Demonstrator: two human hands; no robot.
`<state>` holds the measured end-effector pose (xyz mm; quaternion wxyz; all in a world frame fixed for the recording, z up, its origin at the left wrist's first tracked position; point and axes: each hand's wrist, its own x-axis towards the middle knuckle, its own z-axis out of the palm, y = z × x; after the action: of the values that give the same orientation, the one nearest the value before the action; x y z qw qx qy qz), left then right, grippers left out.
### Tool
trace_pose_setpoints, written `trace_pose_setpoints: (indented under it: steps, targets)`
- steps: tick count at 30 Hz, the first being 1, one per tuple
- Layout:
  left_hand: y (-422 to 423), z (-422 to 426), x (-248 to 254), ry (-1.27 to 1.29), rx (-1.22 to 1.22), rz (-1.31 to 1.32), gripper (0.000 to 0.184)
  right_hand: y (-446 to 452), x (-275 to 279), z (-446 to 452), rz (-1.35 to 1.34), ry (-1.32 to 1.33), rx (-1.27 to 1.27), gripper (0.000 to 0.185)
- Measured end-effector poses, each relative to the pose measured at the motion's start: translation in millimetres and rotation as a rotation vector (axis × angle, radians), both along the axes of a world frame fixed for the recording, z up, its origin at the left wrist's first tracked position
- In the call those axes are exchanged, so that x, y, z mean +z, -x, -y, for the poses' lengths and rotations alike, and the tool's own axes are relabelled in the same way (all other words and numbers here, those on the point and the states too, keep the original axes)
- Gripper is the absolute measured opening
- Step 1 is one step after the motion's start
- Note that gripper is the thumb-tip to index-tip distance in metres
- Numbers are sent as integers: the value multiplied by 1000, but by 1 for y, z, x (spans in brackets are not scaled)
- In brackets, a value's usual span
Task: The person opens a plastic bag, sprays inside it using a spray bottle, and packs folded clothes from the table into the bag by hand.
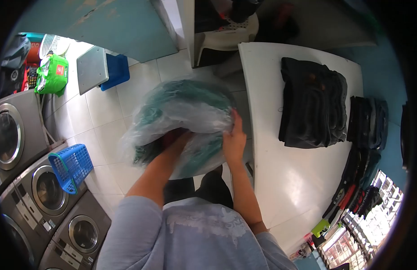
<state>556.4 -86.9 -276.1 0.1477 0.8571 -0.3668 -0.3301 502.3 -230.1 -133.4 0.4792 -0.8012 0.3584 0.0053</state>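
A large clear plastic bag (190, 108) with green cloth-like contents bulges in front of my body, above the tiled floor. My left hand (179, 137) reaches into the bag's dark opening, and its fingers are hidden inside. On the bag's right side, my right hand (234, 137) grips the plastic near the edge of the white table (280, 180). A stack of folded dark clothes (312, 105) lies on that table, to the right of the bag and apart from both hands.
Front-loading machines (49, 191) line the left, with a blue basket (72, 166) by them. A blue bin (116, 71) and a green bag (53, 74) stand farther back. A white chair (226, 40) is beyond the table. More folded clothes (368, 121) sit at the right.
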Motion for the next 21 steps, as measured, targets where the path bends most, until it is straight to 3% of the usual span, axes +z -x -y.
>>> trace_pose_setpoints:
  steps: [3, 5, 7, 8, 10, 11, 13, 14, 16, 18, 19, 21]
  targets:
    - [1, 3, 5, -25, -22, -33, 41, -2, 4, 9, -84, -11, -31, 65]
    - [8, -2, 17, -47, -25, -108, 42, 0, 13, 11, -250, 109, 120, 67]
    - [14, -20, 58, 3, 4, -171, 42, 4, 32, 11, -354, 264, 284, 72]
    - [18, -35, 86, 84, 31, -126, 42, 5, 48, 8, -256, 444, 336, 72]
    - [17, -65, 125, 354, 82, 261, 47, 5, 82, 2, -53, 797, 435, 71]
    - [20, -82, 146, 489, 104, 453, 52, 4, 94, -1, 11, 777, 489, 63]
    - [27, -103, 177, 129, 419, 806, 60, 9, 79, -10, 189, 535, 666, 55]
    - [23, -109, 179, 97, 552, 791, 62, 11, 68, -16, 273, 410, 750, 51]
    - [14, -118, 177, 29, 816, 751, 67, -4, 49, -39, -55, 142, 948, 39]
    - [10, -120, 170, -70, 1023, 410, 65, -17, 6, -61, -75, 281, 1134, 35]
    - [9, -121, 165, -119, 1115, 233, 64, -21, -22, -75, -31, 365, 1089, 35]
    - [-1, -120, 157, -215, 1086, 69, 54, -32, -70, -87, 23, 450, 1112, 38]
